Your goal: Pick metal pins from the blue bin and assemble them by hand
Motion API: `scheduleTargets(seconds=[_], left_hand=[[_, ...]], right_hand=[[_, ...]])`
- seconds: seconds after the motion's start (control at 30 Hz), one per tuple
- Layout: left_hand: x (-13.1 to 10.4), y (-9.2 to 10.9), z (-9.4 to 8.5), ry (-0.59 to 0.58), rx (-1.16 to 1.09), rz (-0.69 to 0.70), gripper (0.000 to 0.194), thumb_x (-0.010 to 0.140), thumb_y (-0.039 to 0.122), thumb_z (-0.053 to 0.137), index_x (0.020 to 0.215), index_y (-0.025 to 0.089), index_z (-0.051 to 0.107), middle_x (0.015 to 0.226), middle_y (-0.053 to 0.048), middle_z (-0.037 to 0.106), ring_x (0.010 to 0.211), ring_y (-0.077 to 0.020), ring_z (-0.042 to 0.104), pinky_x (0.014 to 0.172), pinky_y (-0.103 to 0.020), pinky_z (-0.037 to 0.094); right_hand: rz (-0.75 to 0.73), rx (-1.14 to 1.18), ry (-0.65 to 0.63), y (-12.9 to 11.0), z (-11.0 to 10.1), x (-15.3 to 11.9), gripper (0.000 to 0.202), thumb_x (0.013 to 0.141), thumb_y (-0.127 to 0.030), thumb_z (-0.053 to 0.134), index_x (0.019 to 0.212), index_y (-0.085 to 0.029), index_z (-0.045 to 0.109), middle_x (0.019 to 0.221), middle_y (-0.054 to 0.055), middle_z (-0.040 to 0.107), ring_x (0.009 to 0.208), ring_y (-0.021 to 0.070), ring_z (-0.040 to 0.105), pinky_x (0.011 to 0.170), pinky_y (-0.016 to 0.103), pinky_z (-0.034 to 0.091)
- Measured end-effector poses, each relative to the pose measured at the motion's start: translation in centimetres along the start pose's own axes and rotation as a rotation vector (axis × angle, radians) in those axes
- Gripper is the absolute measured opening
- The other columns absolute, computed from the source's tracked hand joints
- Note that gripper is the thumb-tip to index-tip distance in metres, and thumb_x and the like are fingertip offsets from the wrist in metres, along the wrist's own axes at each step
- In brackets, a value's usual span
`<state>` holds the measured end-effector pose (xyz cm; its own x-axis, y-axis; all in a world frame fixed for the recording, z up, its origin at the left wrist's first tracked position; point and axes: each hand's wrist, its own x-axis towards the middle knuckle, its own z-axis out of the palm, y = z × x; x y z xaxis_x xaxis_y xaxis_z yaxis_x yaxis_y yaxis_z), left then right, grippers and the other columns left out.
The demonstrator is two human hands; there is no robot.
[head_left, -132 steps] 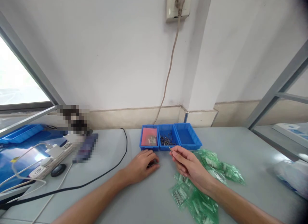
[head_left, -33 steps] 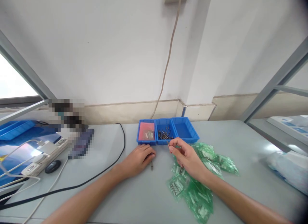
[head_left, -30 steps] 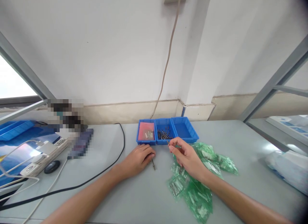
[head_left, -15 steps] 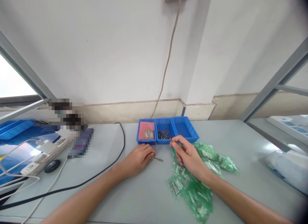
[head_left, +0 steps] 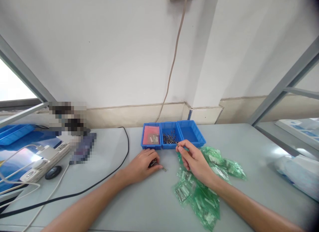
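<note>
My left hand [head_left: 143, 163] rests on the grey table with its fingers curled round several small metal pins [head_left: 154, 163]. One pin [head_left: 163, 169] sticks out past the thumb to the right. My right hand [head_left: 191, 157] is closed in a pinch in front of the middle blue bin [head_left: 170, 146]; a tiny dark tip shows at the fingertips, too small to name. Loose metal pins [head_left: 169, 138] lie in that middle bin. Beneath and beside my right hand are green plastic bags [head_left: 204, 205], several with metal pins inside.
The left blue bin [head_left: 151, 147] holds a pink bag [head_left: 151, 130]. Beside the middle one stands the right blue bin [head_left: 190, 132]. A black cable [head_left: 99, 180], a power strip [head_left: 32, 174] and a mouse [head_left: 53, 172] lie at the left; a whitish plastic bag [head_left: 299, 174] is at far right.
My left thumb has shifted away from its fingers, uncovering more of the pins. The protruding pin has turned and now points down to the right. My right hand has barely moved.
</note>
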<state>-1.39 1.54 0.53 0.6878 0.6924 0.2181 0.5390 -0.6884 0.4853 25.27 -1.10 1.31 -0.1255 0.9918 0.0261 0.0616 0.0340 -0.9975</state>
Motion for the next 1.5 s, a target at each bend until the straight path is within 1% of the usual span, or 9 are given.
scheduleTargets(seconds=[0.1, 0.17, 0.27, 0.47, 0.67, 0.87, 1.17, 1.37, 1.5], left_hand=[[0.06, 0.1, -0.03, -0.005, 0.0, -0.01, 0.023, 0.102, 0.04, 0.072, 0.1, 0.02, 0.061, 0.1, -0.004, 0.067, 0.09, -0.0213, 0.06, 0.079, -0.032, 0.045], [0.06, 0.19, -0.07, -0.003, 0.004, -0.01, 0.021, 0.104, 0.039, 0.069, 0.099, 0.02, 0.061, 0.1, -0.004, 0.067, 0.09, -0.0213, 0.06, 0.079, -0.032, 0.045], [0.0, 0.26, -0.07, 0.005, 0.015, 0.0, 0.019, 0.107, 0.038, 0.064, 0.1, 0.021, 0.061, 0.101, -0.004, 0.067, 0.091, -0.0218, 0.061, 0.081, -0.033, 0.046], [-0.21, 0.06, 0.05, 0.008, 0.019, 0.021, 0.012, 0.111, 0.032, 0.057, 0.109, 0.022, 0.063, 0.104, -0.005, 0.066, 0.095, -0.0221, 0.061, 0.086, -0.034, 0.047], [-0.28, -0.22, 0.17, 0.002, 0.035, 0.048, 0.017, 0.112, 0.033, 0.053, 0.116, 0.023, 0.066, 0.105, -0.005, 0.067, 0.097, -0.0227, 0.061, 0.089, -0.034, 0.047], [-0.19, -0.54, 0.36, -0.018, 0.053, 0.079, 0.022, 0.114, 0.034, 0.05, 0.112, 0.024, 0.069, 0.103, -0.006, 0.067, 0.098, -0.0226, 0.061, 0.09, -0.035, 0.046], [-0.11, -0.56, 0.43, -0.016, 0.029, 0.066, 0.017, 0.113, 0.032, 0.054, 0.109, 0.023, 0.068, 0.103, -0.004, 0.067, 0.097, -0.0216, 0.062, 0.09, -0.034, 0.046], [-0.01, -0.23, 0.4, 0.009, 0.014, 0.0, 0.013, 0.108, 0.03, 0.062, 0.1, 0.021, 0.065, 0.097, -0.004, 0.066, 0.09, -0.0215, 0.061, 0.083, -0.033, 0.047], [0.06, -0.22, 0.55, 0.019, 0.043, -0.006, 0.01, 0.105, 0.026, 0.062, 0.097, 0.02, 0.064, 0.093, -0.003, 0.065, 0.087, -0.0211, 0.06, 0.08, -0.033, 0.046]], right_hand=[[-0.004, 0.003, -0.013, 0.08, -0.03, 0.02, 0.039, 0.102, -0.066, 0.057, 0.105, -0.027, 0.057, 0.063, -0.009, 0.042, 0.048, 0.0113, 0.038, 0.043, 0.023, 0.031], [-0.006, 0.004, -0.017, 0.2, -0.06, 0.06, 0.038, 0.102, -0.065, 0.057, 0.106, -0.027, 0.057, 0.063, -0.008, 0.042, 0.048, 0.0116, 0.038, 0.043, 0.023, 0.031], [-0.005, 0.002, -0.009, 0.37, -0.11, 0.12, 0.039, 0.102, -0.065, 0.058, 0.107, -0.027, 0.057, 0.067, -0.007, 0.046, 0.048, 0.0116, 0.039, 0.043, 0.024, 0.032], [-0.005, -0.019, -0.008, 0.1, -0.05, 0.05, 0.04, 0.102, -0.066, 0.057, 0.107, -0.027, 0.058, 0.07, -0.006, 0.049, 0.049, 0.0115, 0.04, 0.044, 0.024, 0.033], [0.003, -0.014, -0.004, -0.27, 0.0, -0.02, 0.04, 0.1, -0.067, 0.059, 0.105, -0.027, 0.058, 0.07, -0.006, 0.05, 0.049, 0.0117, 0.04, 0.043, 0.025, 0.033], [-0.011, -0.029, 0.001, -0.36, 0.01, 0.02, 0.04, 0.101, -0.066, 0.059, 0.103, -0.027, 0.058, 0.071, -0.006, 0.05, 0.048, 0.0112, 0.04, 0.043, 0.024, 0.034], [-0.02, -0.036, -0.002, -0.5, 0.05, -0.03, 0.036, 0.103, -0.063, 0.057, 0.102, -0.026, 0.057, 0.075, -0.005, 0.052, 0.049, 0.0105, 0.041, 0.043, 0.024, 0.034], [-0.014, -0.044, -0.007, -0.37, 0.02, -0.04, 0.034, 0.104, -0.06, 0.056, 0.104, -0.026, 0.057, 0.076, -0.005, 0.052, 0.049, 0.0101, 0.041, 0.043, 0.024, 0.034], [-0.014, -0.043, -0.013, -0.45, -0.03, -0.1, 0.034, 0.104, -0.059, 0.056, 0.103, -0.026, 0.056, 0.071, -0.006, 0.048, 0.049, 0.0101, 0.04, 0.044, 0.024, 0.034]])
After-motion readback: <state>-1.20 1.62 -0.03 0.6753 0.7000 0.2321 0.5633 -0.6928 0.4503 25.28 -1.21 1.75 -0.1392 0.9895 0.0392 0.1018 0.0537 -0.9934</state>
